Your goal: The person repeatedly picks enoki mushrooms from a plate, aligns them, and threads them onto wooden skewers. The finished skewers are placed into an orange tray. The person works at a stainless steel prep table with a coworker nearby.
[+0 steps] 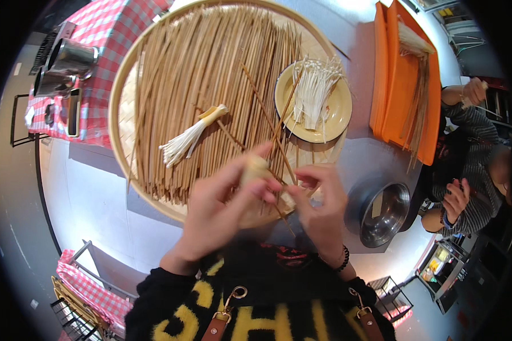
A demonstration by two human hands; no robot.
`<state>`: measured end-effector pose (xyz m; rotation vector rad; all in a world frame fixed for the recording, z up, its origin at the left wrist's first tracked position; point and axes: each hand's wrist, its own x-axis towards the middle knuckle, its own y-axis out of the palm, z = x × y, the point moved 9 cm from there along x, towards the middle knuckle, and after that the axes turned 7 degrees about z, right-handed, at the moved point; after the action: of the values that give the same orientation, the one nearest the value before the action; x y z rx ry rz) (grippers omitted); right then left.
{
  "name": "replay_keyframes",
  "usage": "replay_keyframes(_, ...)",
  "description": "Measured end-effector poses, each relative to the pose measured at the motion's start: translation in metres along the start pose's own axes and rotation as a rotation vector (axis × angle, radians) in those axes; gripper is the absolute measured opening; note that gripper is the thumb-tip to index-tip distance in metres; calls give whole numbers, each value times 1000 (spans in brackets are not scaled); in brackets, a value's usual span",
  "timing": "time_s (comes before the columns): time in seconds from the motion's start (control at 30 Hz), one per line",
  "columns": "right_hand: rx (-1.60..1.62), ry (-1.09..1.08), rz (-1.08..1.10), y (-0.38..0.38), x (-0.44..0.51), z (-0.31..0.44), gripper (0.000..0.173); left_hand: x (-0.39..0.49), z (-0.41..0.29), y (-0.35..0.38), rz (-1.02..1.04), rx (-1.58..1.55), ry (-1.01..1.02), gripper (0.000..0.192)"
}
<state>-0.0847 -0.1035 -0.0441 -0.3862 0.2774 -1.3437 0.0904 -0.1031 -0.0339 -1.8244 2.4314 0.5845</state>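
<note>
My left hand (222, 204) is closed around a small pale-yellow rolled piece (254, 167), blurred by motion. My right hand (322, 200) is close beside it, thumb and fingertips drawn together near a thin bamboo skewer (286, 223); blur hides whether they pinch it. Beyond my left hand, a bundle of enoki mushrooms (183, 143) with a yellow wrapper (213, 113) around its base lies over many bamboo skewers (196, 64). Two loose skewers cross beyond my fingers. Beside them, a cream enamel plate (342, 113) holds loose enoki mushrooms (315, 89).
The skewers fill a round woven bamboo tray (121, 76). To the right are an orange tray (386, 85) with enoki and skewers, and a steel bowl (388, 217). A co-worker's hands (455, 198) are at far right. Metal cups (72, 57) and a phone (74, 113) stand left on checked cloth.
</note>
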Motion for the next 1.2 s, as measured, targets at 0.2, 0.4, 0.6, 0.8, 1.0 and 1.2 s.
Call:
replay_keyframes(0.2, -559, -221, 120, 44, -19, 20, 18, -47, -52, -54, -302, 241, 380, 40)
replay_keyframes(0.4, -447, -103, 9, 32, -27, 17, 16, -55, -66, -54, -160, 281, 403, 38)
replay_keyframes(0.6, -170, -97, -67, -21, -71, 42, 15, -65, -84, -43, -120, 116, 489, 47)
replay_keyframes(0.8, -117, -194, -176, -80, -126, 74, 7, -77, -109, -14, -205, 210, 738, 32)
replay_keyframes(1.0, -274, -267, -184, -93, -157, 100, 6, -79, -119, 7, -313, 267, 887, 20)
replay_keyframes(1.2, -307, -311, -246, -95, -160, 104, 9, -79, -117, 24, -245, 167, 937, 24)
